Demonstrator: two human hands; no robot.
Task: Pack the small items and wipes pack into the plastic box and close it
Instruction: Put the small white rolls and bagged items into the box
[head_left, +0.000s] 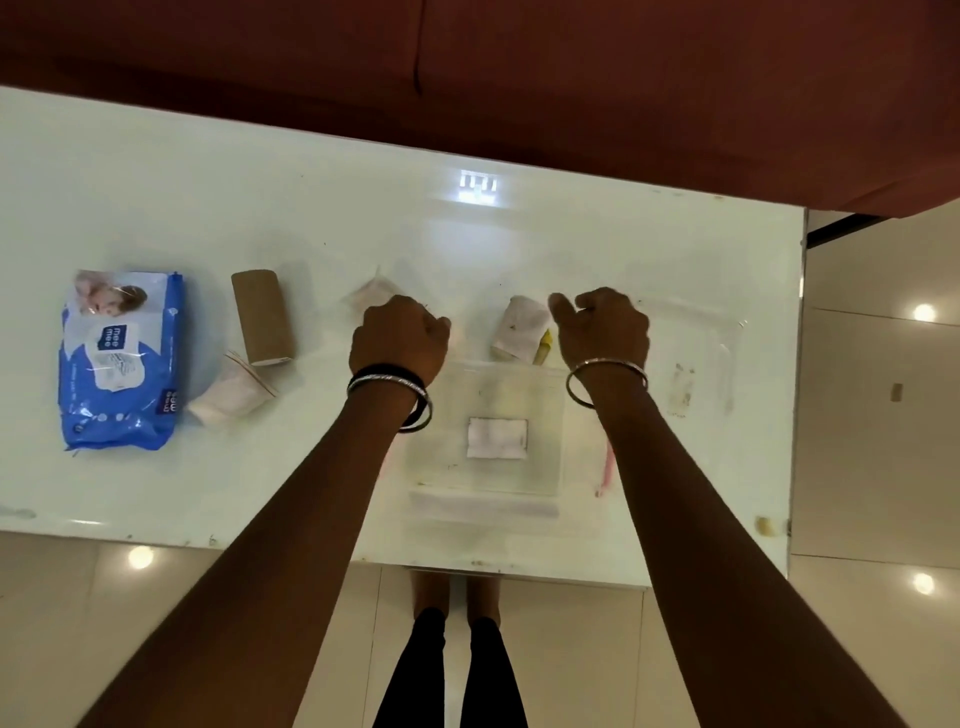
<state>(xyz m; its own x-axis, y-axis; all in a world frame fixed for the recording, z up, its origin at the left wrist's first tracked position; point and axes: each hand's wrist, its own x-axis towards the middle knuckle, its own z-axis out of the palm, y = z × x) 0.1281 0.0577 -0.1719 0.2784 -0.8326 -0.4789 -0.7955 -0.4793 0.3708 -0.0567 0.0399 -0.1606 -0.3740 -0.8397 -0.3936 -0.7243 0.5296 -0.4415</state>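
- The left hand (397, 335) is curled over, so its fingers are hidden and I can't tell if it's holding anything.
- The pale packet (370, 295) behind it is mostly covered and blurry.
- The clear plastic box (485, 499) is smeared, with edges hard to trace.
- Small print on the wipes pack (120, 358) is unreadable.
- The lid (698, 358) is barely visible.

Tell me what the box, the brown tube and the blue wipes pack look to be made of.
Box: clear, slightly cloudy plastic; the table shows through it. Brown tube: matte cardboard by its dull, even brown surface, though that is a guess. Blue wipes pack: soft, glossy plastic film, crinkled and catching highlights.
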